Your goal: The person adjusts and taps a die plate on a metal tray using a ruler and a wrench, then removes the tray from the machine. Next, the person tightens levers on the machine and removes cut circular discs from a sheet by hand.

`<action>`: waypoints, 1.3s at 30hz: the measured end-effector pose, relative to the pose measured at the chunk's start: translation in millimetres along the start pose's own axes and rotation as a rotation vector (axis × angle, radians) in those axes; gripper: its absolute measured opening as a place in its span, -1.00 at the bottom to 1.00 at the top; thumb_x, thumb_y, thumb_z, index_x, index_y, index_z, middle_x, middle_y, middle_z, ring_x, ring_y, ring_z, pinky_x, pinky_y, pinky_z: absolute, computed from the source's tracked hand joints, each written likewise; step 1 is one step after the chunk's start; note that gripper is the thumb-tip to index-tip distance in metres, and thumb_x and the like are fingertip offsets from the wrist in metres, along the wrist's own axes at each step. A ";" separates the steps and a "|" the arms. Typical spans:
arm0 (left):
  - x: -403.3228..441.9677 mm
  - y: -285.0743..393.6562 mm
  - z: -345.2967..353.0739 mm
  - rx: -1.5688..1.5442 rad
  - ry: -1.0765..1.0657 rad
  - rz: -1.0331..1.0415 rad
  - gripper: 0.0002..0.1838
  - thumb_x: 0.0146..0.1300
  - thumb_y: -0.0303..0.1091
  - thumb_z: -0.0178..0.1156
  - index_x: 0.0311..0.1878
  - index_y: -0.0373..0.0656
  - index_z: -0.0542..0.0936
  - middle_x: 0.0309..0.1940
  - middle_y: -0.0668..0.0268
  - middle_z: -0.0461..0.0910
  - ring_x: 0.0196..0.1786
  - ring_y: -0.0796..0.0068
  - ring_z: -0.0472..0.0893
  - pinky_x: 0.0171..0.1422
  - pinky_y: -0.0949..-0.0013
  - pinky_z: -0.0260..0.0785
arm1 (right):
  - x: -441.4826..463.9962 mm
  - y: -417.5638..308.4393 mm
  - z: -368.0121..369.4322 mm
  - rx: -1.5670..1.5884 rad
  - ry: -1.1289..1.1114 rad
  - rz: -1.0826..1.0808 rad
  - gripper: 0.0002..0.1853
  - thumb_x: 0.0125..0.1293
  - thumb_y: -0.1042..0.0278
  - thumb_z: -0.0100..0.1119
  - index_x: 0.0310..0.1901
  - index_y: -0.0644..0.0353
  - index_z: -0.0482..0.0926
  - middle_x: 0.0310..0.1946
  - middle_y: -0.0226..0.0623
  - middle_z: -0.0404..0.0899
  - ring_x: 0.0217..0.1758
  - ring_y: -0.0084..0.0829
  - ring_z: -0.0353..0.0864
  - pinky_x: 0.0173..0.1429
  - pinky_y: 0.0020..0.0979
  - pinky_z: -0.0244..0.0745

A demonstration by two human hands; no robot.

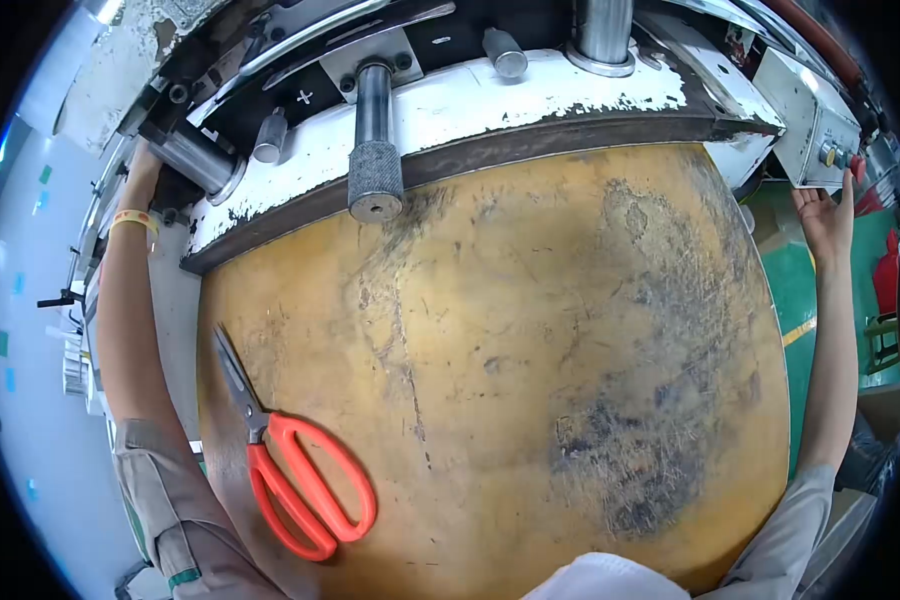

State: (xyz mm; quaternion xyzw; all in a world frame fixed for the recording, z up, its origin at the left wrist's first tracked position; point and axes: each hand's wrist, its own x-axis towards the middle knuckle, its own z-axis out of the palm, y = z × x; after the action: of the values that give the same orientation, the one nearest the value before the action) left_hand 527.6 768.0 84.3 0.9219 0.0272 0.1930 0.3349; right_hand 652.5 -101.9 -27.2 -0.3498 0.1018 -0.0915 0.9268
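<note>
At the far left, my left arm reaches up along the machine, a yellow band (133, 218) around the wrist. The visible part of my left hand (143, 168) is beside a metal post (195, 160), and its fingers are hidden. My right hand (826, 222) is raised at the right against a pale control box (808, 118). Its palm shows, the fingers spread below the box and the thumb up near a red button (857, 167); whether the thumb presses it I cannot tell. Scissors with red handles (320, 480) lie closed on the worn yellow-brown board (490, 330).
A knurled metal cylinder (375, 180) projects over the board's far edge. Behind it runs a white machine ledge (460, 108) with peeling paint and another thick metal post (603, 35). A green floor (795, 290) shows at the right.
</note>
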 end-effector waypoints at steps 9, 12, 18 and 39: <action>8.9 0.4 0.6 0.021 -0.004 -0.004 -0.64 0.30 -0.31 -0.06 0.06 -0.36 0.41 0.02 0.08 0.47 0.06 0.31 0.46 0.15 0.29 0.31 | -0.9 -8.4 10.8 -0.039 0.088 -0.052 -0.30 0.32 0.00 0.02 0.26 0.36 0.04 0.23 -0.05 0.20 0.33 -0.15 0.22 0.37 -0.07 0.16; 17.7 4.6 0.8 0.030 -0.013 0.015 -0.64 0.30 -0.31 -0.07 0.06 -0.36 0.40 0.03 0.07 0.47 0.06 0.30 0.46 0.15 0.29 0.30 | -13.3 -5.7 20.3 -0.077 0.063 -0.088 -0.31 0.33 0.01 0.02 0.26 0.35 0.04 0.22 -0.07 0.22 0.32 -0.15 0.24 0.35 -0.07 0.18; 26.6 12.5 3.3 0.021 -0.001 0.030 -0.63 0.29 -0.30 -0.08 0.06 -0.37 0.39 0.03 0.06 0.46 0.07 0.29 0.45 0.16 0.29 0.29 | -5.0 -6.5 13.5 0.000 0.111 -0.061 -0.33 0.32 0.00 0.02 0.22 0.38 0.09 0.21 -0.03 0.23 0.28 -0.15 0.29 0.35 -0.09 0.20; 33.1 12.7 29.0 -0.264 0.142 -0.010 -0.59 0.29 -0.28 -0.13 0.07 -0.40 0.36 0.04 0.03 0.43 0.09 0.25 0.42 0.18 0.28 0.23 | -81.6 -20.1 -14.0 -0.593 0.103 0.027 -0.25 0.29 -0.30 -0.13 0.29 0.16 0.17 0.12 -0.19 0.39 0.01 -0.42 0.48 0.01 -0.47 0.37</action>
State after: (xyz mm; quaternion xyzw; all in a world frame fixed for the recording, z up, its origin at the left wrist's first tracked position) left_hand 568.1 746.5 83.1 0.8536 0.0296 0.2581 0.4515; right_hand 568.5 -105.8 -13.9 -0.5988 0.1757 -0.0633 0.7788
